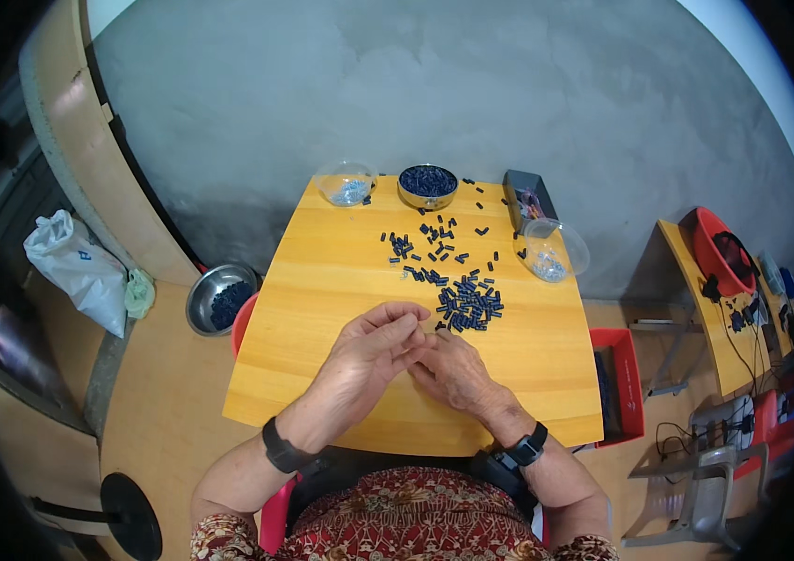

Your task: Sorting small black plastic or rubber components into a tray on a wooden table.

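My left hand [380,343] and my right hand [458,368] meet above the near half of the yellow wooden table [294,318]. Both are closed, with the fingertips drawn together in a pinch. Whatever lies between them is hidden or too small to make out. Just beyond my right hand is a dense pile of small dark blue-black cylindrical pieces [470,304]. More of these pieces [403,247] are scattered loosely toward the far side. A round metal bowl [428,200] heaped with similar dark pieces stands at the far edge.
Two clear plastic bowls, one far left [346,172] and one right [577,245], hold small pale bits. A dark tray [530,191] sits far right. On the floor are a steel basin [199,304] and a red bin [634,374]. A side table [696,271] carries a red basin [710,252].
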Demonstrator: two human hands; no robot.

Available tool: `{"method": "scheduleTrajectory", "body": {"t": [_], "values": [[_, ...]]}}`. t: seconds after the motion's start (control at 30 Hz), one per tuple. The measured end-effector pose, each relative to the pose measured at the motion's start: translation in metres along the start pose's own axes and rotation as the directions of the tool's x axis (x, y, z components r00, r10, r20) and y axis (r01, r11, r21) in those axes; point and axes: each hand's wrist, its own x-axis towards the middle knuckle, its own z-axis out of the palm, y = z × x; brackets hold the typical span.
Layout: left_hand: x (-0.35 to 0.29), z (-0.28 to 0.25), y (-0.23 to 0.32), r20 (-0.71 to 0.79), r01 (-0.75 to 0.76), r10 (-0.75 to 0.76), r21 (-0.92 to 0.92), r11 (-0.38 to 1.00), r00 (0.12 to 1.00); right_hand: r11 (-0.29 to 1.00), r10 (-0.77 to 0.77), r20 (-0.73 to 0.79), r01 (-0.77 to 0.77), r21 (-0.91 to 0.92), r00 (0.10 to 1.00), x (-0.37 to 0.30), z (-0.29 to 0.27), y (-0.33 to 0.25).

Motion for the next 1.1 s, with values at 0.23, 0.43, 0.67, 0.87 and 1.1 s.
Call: {"method": "scheduleTrajectory", "body": {"t": [0.23, 0.43, 0.67, 0.87, 1.1], "values": [[-0.027, 0.03, -0.019, 0.402, 0.066, -0.27, 0.453, 0.889, 0.875, 0.988, -0.117, 0.134, 0.129, -0.085, 0.984, -0.004, -0.05, 0.015], [-0.089, 0.118, -0.023, 0.902, 0.088, -0.193, 0.173, 0.981, 0.387, 0.999, 0.032, 0.077, -0.028, -0.044, 0.997, -0.011, -0.078, -0.015], [-0.094, 0.115, -0.017, 0.972, 0.079, -0.028, 0.01, 0.997, 0.232, 0.999, 0.013, 0.089, -0.009, -0.05, 0.996, -0.024, -0.077, -0.011], [-0.084, 0.127, -0.053, 0.968, -0.041, -0.003, 0.014, 0.999, 0.251, 0.998, 0.044, 0.078, -0.04, -0.054, 0.996, -0.032, -0.071, 0.003], [-0.084, 0.13, -0.063, 0.967, -0.172, 0.003, 0.042, 0.984, 0.254, 0.998, 0.064, 0.077, -0.062, -0.03, 0.995, -0.035, -0.071, 0.006]]}}
